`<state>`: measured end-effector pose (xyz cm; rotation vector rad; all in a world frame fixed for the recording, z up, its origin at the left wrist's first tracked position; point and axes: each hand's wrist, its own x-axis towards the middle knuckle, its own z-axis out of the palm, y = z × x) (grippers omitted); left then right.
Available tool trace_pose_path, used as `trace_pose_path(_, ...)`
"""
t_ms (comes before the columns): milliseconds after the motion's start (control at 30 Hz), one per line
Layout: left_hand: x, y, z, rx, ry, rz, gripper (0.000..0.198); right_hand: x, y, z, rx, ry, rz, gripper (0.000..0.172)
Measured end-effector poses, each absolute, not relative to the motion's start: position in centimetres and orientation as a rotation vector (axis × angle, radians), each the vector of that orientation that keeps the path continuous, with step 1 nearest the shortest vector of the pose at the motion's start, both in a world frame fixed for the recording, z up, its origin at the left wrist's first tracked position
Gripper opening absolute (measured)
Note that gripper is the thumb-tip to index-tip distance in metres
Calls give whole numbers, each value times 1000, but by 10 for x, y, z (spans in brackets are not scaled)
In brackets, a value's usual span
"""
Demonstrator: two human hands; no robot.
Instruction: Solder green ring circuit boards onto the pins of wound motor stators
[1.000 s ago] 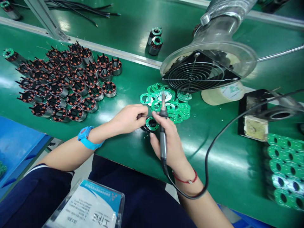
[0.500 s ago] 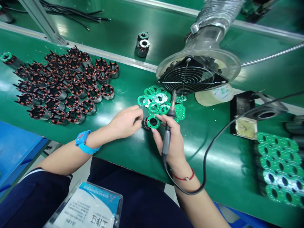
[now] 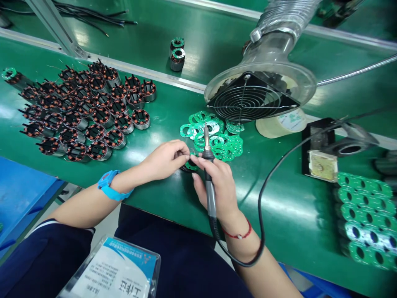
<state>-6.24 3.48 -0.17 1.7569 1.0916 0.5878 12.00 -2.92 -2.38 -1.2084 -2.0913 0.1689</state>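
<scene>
A soldering iron rests in my right hand, its metal tip pointing up and away from me. The hand's thumb and fingertips also reach to a small motor stator with a green ring circuit board on top. My left hand is closed at the stator's left side, thumb and forefinger pinched over the board. What the pinch holds is too small to make out. Both hands' fingertips nearly meet above the board and hide much of it. Loose green ring boards lie in a pile just beyond.
Many copper-wound stators stand at the left. A fume extractor hangs over the far side, near a tape roll. At right are a soldering iron stand and rows of board-topped stators. Two more stators stand behind the rail.
My right hand has moved left with the soldering iron, its tip swinging left. My left hand has shifted slightly right, and its pinched fingers now lie over the board.
</scene>
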Motion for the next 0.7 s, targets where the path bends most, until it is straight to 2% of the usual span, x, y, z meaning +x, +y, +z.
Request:
trace_pose_path(67, -62, 35, -1, 1742, 1125, 576, 9, 120, -29, -24, -1208, -2063, 195, 43)
trace_pose_path(300, -61, 38, 3, 1808, 1195, 533, 14, 124, -37, -26, -1176, -1838, 297, 44)
trace_pose_path(533, -59, 39, 3, 1775, 1252, 486, 16, 133, -45, -28, -1027, -1589, 374, 22)
trace_pose_path(700, -58, 39, 1, 1734, 1267, 480, 15, 132, -44, -25, -990, -1622, 404, 18)
